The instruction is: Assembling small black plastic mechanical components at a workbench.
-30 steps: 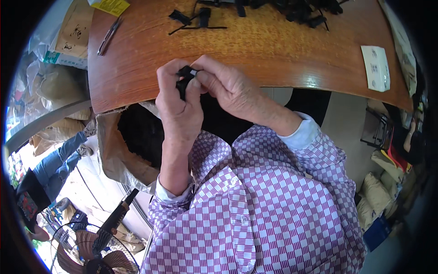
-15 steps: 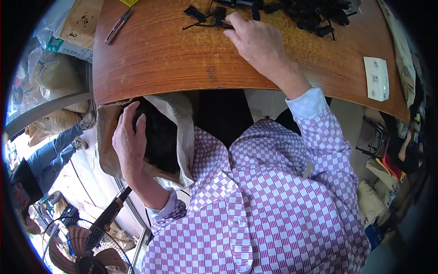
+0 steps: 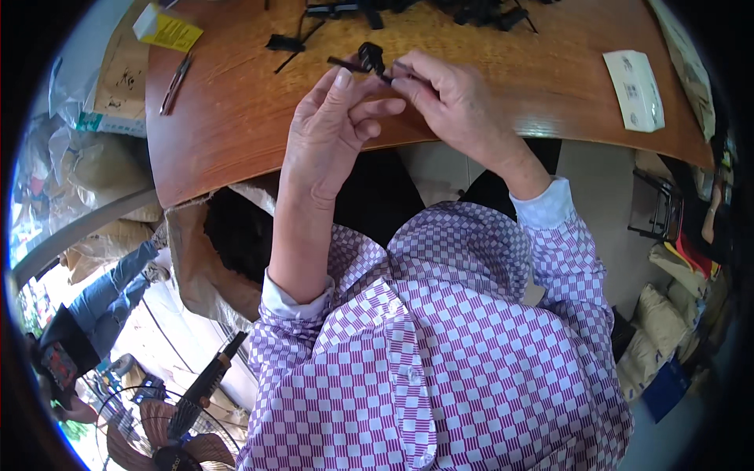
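Observation:
Above the wooden table [image 3: 228,118], both hands meet at a small black plastic part [image 3: 370,56] with thin bars. My left hand [image 3: 322,133] pinches its left bar between thumb and forefinger, while the other fingers curl loosely. On the other side, my right hand [image 3: 467,106] has thumb and forefinger closed on the part's right end. That end is partly hidden by the fingers. A similar loose black piece [image 3: 287,43] lies on the table beyond my left hand. Farther off, a pile of black parts [image 3: 487,12] spreads along the upper edge of the view.
Left on the table lie a folding knife [image 3: 174,85] and a yellow packet [image 3: 174,33]; a white packet [image 3: 635,93] lies right. An open sack [image 3: 192,263] with black contents stands below the table's left edge. A fan [image 3: 169,428] and another person's legs [image 3: 114,294] are lower left.
My left hand has risen from over the sack to above the table and now grips the black part. My right hand has drawn that part nearer, away from the other pieces.

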`<state>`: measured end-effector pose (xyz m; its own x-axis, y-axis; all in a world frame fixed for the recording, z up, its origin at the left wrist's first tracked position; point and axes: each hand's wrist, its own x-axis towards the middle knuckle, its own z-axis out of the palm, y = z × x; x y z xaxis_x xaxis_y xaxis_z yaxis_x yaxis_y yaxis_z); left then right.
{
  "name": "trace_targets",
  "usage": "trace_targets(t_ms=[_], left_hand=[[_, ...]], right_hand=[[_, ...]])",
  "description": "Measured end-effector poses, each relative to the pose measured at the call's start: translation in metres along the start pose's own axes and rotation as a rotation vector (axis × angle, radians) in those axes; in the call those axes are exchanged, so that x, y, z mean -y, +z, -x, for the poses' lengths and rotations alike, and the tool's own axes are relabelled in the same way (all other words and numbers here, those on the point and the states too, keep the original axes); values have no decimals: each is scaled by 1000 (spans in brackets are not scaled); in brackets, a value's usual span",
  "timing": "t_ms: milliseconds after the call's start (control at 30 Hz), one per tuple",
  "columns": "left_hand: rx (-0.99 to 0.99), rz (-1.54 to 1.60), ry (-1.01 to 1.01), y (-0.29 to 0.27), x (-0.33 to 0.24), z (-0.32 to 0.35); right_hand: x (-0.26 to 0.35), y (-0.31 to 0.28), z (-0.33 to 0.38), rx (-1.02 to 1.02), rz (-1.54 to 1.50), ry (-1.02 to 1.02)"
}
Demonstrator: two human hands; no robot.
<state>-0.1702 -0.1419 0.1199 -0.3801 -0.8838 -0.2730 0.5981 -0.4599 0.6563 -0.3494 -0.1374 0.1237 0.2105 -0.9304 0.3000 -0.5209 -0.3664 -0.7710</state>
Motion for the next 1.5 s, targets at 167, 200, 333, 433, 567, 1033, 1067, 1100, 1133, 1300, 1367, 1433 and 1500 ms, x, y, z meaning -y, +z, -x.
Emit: trace_targets(t_ms=[167,200,333,433,567,1033,1067,1100,1133,1300,1367,1433,1500], left_hand=[[17,78,-76,17,17,-6],[-1,81,-89,21,19,-5],[-20,44,-136,29,27,0],[-8,-85,-148,32,27,0],[-58,-310,-23,44,25,4],[-31,-705,196,41,31,12],[-35,-696,197,40,31,12],[-35,-695,215,38,31,12],[-36,-694,234,37,30,12],[-132,-797,406,26,35,12],[-181,-921,508,20,38,10],[-227,-987,580,19,38,7],[-203,-1022,587,13,37,6]], right_hand=[[2,-8,31,-52,33,-18],[1,-6,36,-77,23,-30],[-4,-6,54,-166,47,-99],[-8,-10,63,-178,84,-90],[2,-20,67,-88,-309,244],[9,-1,48,-24,-579,343],[10,0,47,-19,-587,361],[12,1,45,-16,-595,380],[13,2,44,-8,-588,382],[17,13,34,-1,-657,401],[14,18,29,31,-596,401],[12,20,26,59,-535,397],[10,19,26,70,-339,339]])
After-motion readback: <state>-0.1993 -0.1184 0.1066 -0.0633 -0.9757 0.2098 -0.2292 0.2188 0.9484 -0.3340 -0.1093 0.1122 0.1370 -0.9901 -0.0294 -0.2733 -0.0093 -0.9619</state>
